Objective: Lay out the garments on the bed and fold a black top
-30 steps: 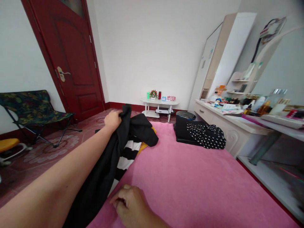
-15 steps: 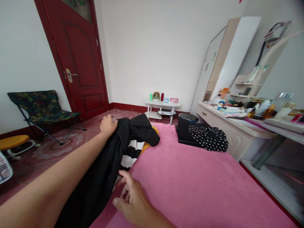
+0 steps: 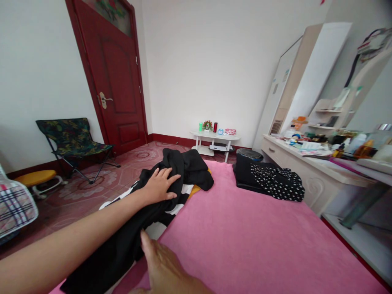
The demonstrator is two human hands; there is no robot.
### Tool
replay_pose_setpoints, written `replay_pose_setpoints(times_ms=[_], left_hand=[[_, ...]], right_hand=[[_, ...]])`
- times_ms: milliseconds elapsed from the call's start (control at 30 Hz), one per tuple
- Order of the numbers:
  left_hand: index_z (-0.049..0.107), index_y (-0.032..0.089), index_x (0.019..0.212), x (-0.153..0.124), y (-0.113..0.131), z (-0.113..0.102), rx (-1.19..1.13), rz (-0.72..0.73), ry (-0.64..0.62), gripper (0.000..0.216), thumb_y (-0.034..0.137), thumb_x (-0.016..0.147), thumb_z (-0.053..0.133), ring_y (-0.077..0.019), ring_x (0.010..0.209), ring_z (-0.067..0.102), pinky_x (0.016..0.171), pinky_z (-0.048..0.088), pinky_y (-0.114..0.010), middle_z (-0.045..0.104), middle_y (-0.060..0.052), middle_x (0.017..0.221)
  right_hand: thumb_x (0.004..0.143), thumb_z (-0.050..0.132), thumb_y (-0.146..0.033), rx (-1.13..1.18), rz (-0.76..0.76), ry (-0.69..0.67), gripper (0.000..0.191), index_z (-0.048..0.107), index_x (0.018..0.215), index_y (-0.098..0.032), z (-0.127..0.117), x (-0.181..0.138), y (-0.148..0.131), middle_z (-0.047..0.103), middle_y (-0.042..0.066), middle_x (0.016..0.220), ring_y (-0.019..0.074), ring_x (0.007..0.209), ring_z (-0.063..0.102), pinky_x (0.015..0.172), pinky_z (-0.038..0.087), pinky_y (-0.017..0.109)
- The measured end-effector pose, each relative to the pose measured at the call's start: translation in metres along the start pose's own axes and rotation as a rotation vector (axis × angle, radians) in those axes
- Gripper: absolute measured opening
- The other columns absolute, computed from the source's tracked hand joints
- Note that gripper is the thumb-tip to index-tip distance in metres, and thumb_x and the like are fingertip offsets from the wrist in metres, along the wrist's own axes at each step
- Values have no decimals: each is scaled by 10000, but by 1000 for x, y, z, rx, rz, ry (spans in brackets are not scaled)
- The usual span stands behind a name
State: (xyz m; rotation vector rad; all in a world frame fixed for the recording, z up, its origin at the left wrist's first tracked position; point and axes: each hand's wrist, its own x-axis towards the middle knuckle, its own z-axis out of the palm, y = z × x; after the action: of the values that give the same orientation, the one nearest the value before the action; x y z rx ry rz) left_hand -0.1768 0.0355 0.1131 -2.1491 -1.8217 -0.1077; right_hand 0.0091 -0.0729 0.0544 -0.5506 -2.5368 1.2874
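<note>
Left hand [image 3: 161,185] presses flat, grip wide, on the black garment [image 3: 192,165] at the bed's [image 3: 245,237] ten o'clock. Right hand [image 3: 163,267] lies open, empty. Ungripped, the overhanging cloth could slide off the edge.

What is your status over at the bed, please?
Left hand flat on black garment. Right hand open, near garment's edge. Striped cloth underneath, on pink blanket.
</note>
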Motion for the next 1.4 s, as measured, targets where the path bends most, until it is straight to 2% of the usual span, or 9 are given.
replay_pose_setpoints(times_ms=[133, 267, 367, 433, 467, 600, 700, 900, 1400], left_hand=[[377, 365, 1402, 1, 12, -14, 51, 47, -158, 928, 575, 580, 754, -399, 1351, 269, 1063, 173, -588, 309, -159, 1489], [523, 334, 1310, 22, 23, -60, 33, -88, -292, 794, 598, 592, 737, -404, 1140, 520, 920, 385, -532, 554, -170, 1281], [665, 215, 1135, 41, 31, -77, 72, -266, -59, 470, 540, 826, 527, -353, 1022, 592, 865, 420, -464, 652, -167, 1072], [625, 206, 1188, 50, 29, -65, 89, -255, 145, 478, 516, 898, 405, -328, 1127, 536, 954, 358, -463, 613, -158, 1172], [569, 221, 1259, 53, 26, -52, 74, -231, 174, 509, 533, 900, 387, -319, 1198, 484, 1001, 315, -465, 564, -147, 1266], [334, 251, 1436, 58, 5, 10, -92, -280, -57, 683, 634, 870, 343, -315, 1334, 335, 1060, 247, -490, 364, -123, 1473], [311, 250, 1445, 58, -3, 31, -139, -294, -49, 701, 648, 868, 320, -324, 1338, 327, 1063, 236, -509, 357, -128, 1476], [371, 245, 1411, 53, 4, 27, -113, -288, 92, 641, 595, 874, 383, -312, 1324, 336, 1075, 224, -497, 412, -119, 1436], [394, 239, 1397, 54, 2, 33, -120, -283, 121, 644, 603, 865, 390, -319, 1304, 353, 1067, 235, -503, 430, -123, 1417]], right_hand=[[687, 680, -244, -18, 7, 1, 1023, 64, 1503, -237, 4, -1, 5, 324, 139, 1483, 306, 1347, 327, 1074, 311, 445], [683, 665, -214, 10, -5, 35, 984, 114, 1498, -240, 3, -3, 8, 327, 119, 1488, 263, 1351, 335, 1089, 303, 393], [679, 651, -187, 26, -15, 69, 949, 160, 1490, -245, 2, -1, 8, 383, 99, 1458, 237, 1322, 383, 1087, 312, 360], [680, 644, -181, 29, -8, 72, 931, 180, 1485, -242, 2, -1, 8, 410, 94, 1440, 236, 1304, 406, 1081, 324, 357], [685, 642, -187, 30, -3, 68, 924, 182, 1485, -237, 2, -1, 8, 407, 96, 1442, 241, 1307, 403, 1080, 326, 360], [716, 622, -207, 39, 5, 72, 881, 188, 1484, -221, 1, -4, 10, 385, 102, 1459, 257, 1327, 373, 1087, 313, 382], [707, 614, -183, 43, -22, 103, 850, 236, 1467, -224, 1, -5, 10, 442, 92, 1418, 252, 1291, 421, 1074, 334, 370], [718, 591, -172, 33, -41, 123, 790, 287, 1446, -216, 3, -4, 14, 462, 90, 1402, 238, 1279, 438, 1068, 342, 349], [710, 548, -135, 61, -22, 118, 776, 301, 1441, -222, 5, -2, 15, 462, 80, 1400, 233, 1283, 429, 1075, 323, 344]])
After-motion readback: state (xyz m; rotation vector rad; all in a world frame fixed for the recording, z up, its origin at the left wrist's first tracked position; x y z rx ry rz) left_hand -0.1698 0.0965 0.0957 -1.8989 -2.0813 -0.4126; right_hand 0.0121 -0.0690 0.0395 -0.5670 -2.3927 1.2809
